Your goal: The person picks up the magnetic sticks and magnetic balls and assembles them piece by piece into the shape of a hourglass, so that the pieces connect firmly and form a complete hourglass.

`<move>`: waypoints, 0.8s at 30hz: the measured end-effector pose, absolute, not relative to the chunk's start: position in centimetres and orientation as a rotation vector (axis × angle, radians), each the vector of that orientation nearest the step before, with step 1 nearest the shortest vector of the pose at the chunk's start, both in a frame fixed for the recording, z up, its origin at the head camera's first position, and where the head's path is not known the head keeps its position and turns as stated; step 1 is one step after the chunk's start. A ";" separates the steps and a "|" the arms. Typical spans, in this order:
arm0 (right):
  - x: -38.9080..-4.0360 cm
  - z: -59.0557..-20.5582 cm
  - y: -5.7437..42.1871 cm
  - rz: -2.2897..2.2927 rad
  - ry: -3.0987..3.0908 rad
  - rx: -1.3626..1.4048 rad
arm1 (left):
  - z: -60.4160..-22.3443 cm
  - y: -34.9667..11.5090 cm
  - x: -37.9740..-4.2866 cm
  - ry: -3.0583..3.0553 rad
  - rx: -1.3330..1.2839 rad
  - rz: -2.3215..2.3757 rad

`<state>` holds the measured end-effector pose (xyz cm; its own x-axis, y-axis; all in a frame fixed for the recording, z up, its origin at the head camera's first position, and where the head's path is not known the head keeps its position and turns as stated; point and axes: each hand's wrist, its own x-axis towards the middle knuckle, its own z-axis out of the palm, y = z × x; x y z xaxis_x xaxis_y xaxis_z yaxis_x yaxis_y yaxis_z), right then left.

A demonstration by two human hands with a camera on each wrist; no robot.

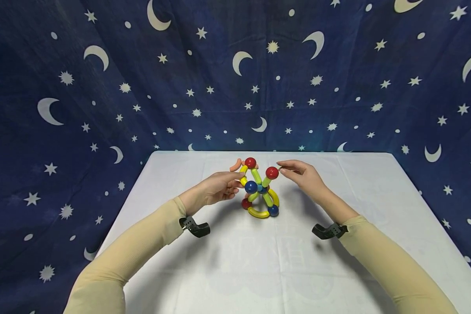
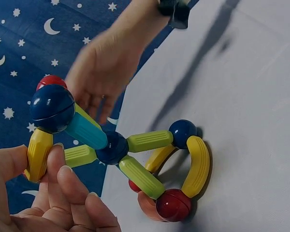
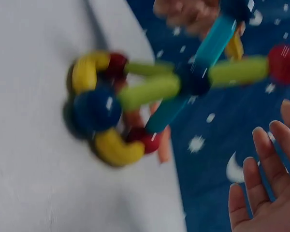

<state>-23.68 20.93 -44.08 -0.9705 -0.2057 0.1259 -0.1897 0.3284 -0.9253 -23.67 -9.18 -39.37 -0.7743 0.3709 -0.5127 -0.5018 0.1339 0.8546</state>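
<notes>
A built figure of magnetic balls and rods point(image 1: 260, 188) stands on the white table, its base a ring of curved pieces and balls. Green and turquoise rods spread from a blue centre ball point(image 2: 112, 148). My left hand point(image 1: 220, 186) pinches a yellow curved rod point(image 2: 39, 153) between thumb and fingers; this rod joins a blue ball point(image 2: 52, 108) on the upper part. My right hand point(image 1: 303, 174) is beside a red ball point(image 1: 272, 173) on a green rod's end. In the right wrist view its fingers point(image 3: 269, 164) are loosely extended, apart from that ball.
An orange curved rod point(image 1: 236, 165) lies on the white tablecloth point(image 1: 235, 261) behind the figure. A dark blue curtain point(image 1: 220, 78) with moons and stars hangs behind the table and along its sides.
</notes>
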 end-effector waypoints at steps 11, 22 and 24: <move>-31.1 -48.6 19.8 -1.385 2.686 -0.342 | -39.5 -9.1 -23.9 1.761 -0.107 1.725; -34.7 -49.1 16.5 -1.027 2.802 -0.410 | -39.4 -9.2 -23.7 1.758 -0.121 1.738; -34.9 -49.2 16.1 -1.005 2.810 -0.390 | -39.4 -9.2 -23.7 1.759 -0.121 1.730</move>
